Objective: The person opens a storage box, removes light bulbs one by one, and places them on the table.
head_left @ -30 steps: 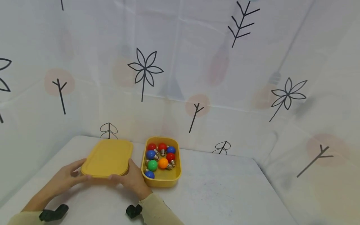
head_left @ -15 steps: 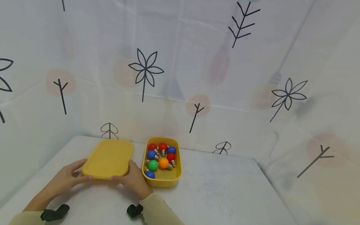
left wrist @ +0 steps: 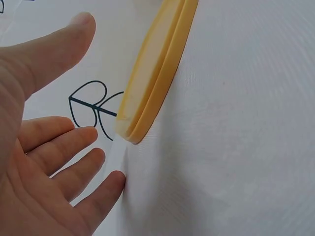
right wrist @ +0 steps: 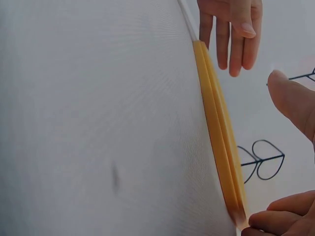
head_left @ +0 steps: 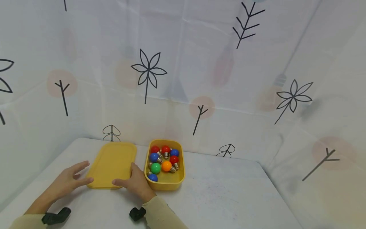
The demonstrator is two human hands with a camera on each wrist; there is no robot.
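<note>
A flat yellow lid [head_left: 111, 165] with rounded corners lies on the white table. My left hand [head_left: 67, 180] is just off its left side, fingers spread and apart from it. The left wrist view shows that palm with relaxed fingers [left wrist: 74, 157] and a gap before the lid's rim [left wrist: 157, 73]. Near the lid's right side is my right hand [head_left: 136, 183], its thumb above the near right corner. In the right wrist view, its fingertips are right at one end of the rim [right wrist: 219, 132]. Neither hand grips the lid.
Close by on the right stands a deep yellow container [head_left: 168, 187] holding several bulbs, among them a green bulb [head_left: 155, 168] and an orange bulb [head_left: 166, 166]. Behind the white table [head_left: 223, 190] hangs a printed cloth [head_left: 171, 79].
The lid has gone from raised between both hands down onto the table. Both hands have let go of it and stay close to where they were.
</note>
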